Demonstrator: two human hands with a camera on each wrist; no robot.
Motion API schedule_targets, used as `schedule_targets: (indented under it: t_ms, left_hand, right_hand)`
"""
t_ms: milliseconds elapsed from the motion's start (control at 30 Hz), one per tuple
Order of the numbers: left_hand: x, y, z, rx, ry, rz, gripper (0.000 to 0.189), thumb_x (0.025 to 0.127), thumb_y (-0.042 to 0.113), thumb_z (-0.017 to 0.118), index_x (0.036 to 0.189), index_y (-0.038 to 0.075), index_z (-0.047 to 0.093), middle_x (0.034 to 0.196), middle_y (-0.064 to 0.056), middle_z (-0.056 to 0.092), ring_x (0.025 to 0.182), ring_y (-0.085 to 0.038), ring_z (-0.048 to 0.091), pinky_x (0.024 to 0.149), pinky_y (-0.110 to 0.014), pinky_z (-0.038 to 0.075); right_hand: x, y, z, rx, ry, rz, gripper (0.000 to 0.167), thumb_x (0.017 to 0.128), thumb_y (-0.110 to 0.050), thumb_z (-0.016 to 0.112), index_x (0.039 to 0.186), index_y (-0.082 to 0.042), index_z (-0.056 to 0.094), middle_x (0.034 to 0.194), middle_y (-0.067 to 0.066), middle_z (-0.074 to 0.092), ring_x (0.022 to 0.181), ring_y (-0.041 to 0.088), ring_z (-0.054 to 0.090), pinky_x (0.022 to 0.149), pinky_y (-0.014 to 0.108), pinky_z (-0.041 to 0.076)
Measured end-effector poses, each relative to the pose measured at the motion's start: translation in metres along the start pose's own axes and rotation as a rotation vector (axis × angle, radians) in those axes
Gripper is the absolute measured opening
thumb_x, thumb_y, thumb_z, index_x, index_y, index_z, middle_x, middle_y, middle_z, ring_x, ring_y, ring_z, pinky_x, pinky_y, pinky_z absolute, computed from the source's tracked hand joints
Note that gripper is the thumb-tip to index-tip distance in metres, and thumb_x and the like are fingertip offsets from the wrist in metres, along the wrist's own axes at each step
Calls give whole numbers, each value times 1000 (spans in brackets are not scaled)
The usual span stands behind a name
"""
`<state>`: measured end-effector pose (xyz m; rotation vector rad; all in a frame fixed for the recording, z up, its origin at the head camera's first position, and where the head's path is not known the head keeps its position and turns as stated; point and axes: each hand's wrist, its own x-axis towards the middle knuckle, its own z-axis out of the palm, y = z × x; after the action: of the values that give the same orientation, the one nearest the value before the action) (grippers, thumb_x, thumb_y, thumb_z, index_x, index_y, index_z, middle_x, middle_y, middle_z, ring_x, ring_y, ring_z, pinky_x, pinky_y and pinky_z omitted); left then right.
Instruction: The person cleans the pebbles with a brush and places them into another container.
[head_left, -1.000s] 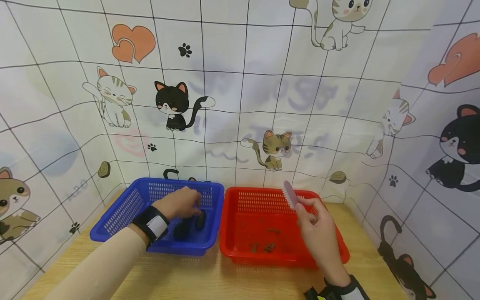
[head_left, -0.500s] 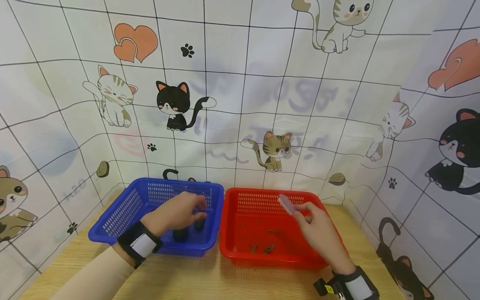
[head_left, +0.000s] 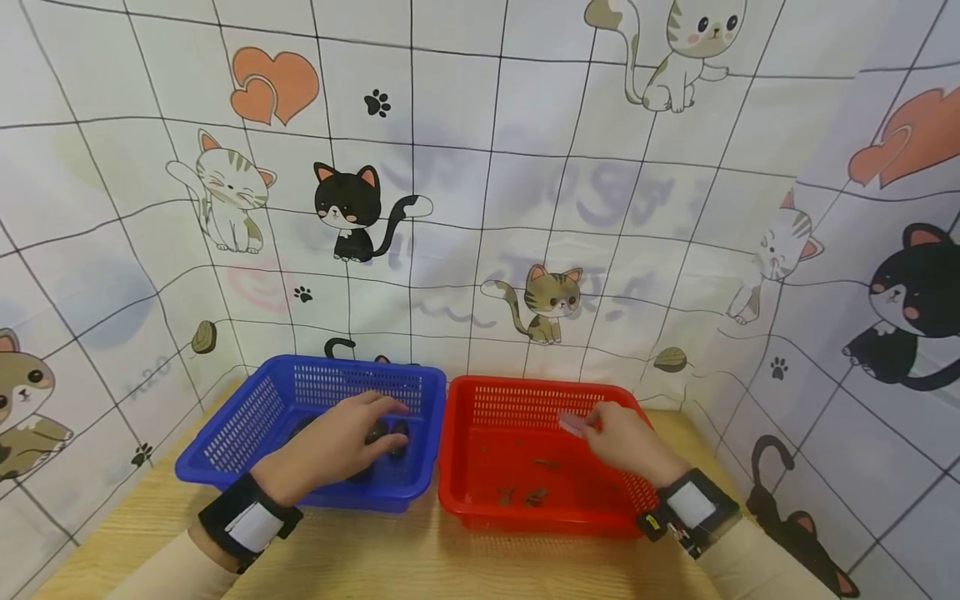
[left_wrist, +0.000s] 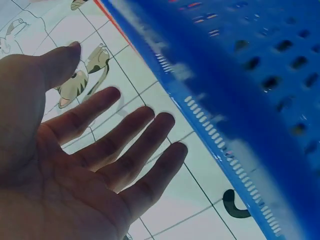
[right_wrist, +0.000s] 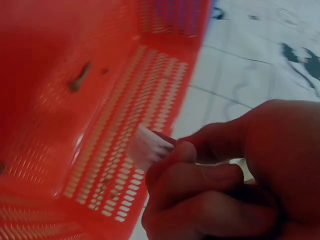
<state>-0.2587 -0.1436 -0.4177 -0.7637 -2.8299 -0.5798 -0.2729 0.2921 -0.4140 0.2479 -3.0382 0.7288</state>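
My left hand (head_left: 333, 437) hovers over the blue basket (head_left: 213, 454) and holds nothing. In the left wrist view its fingers (left_wrist: 130, 160) are spread and nearly straight, beside the basket's rim. Several dark, rounded objects (head_left: 400, 435) lie in that basket, partly hidden by the hand; their kind is unclear. Over the red basket (head_left: 491, 521), my right hand (head_left: 626, 437) pinches a small pink brush (head_left: 572, 423) with pale bristles. Seen from the right wrist, the brush (right_wrist: 150, 150) sticks out past thumb and fingertips and is blurred.
Small brown bits (head_left: 536, 497) are scattered on the red basket's floor. Both baskets stand side by side on a light wooden table (head_left: 360, 550). Behind and at both sides hangs a white sheet (head_left: 465, 167) printed with cats and grid lines.
My left hand has drawn back and toward the left, its fingers opening out above the dark objects. My right hand has lowered the brush into the red basket and tilted it flatter.
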Motion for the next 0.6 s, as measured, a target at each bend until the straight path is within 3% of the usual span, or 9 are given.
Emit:
schedule_targets:
  t_ms: [67,233,367,600]
  left_hand:
    - [-4,-3,1,11,13,-15,50,111,40,82,152,13,75,150,-16,77,134,-36,78,114,-63,66]
    - [-15,-11,7,46,40,-35,64,112,46,79,164,12,64,160,-24,69,146,-49,71,115,-70,64]
    - [-22,-15,9,56,52,-59,74,112,53,76,172,14,56,166,-27,64,148,-55,68,115,-75,61]
    - [-30,-22,9,81,73,-125,86,111,72,66,177,19,50,177,-29,53,156,-64,56,123,-86,48]
  right_hand:
    - [8,3,0,-24,-53,8,17,108,-13,77,97,0,75,70,3,58,61,16,53,58,26,42]
    - [23,9,6,-72,-161,17,38,110,-21,80,75,-6,73,60,-2,50,57,13,46,56,23,36]
    - [29,11,7,-98,-203,42,35,110,-26,82,81,-6,77,62,-1,53,60,15,52,58,24,40]
    - [27,8,0,-130,-310,96,29,110,-33,83,107,-4,81,72,3,63,69,19,62,65,26,48]
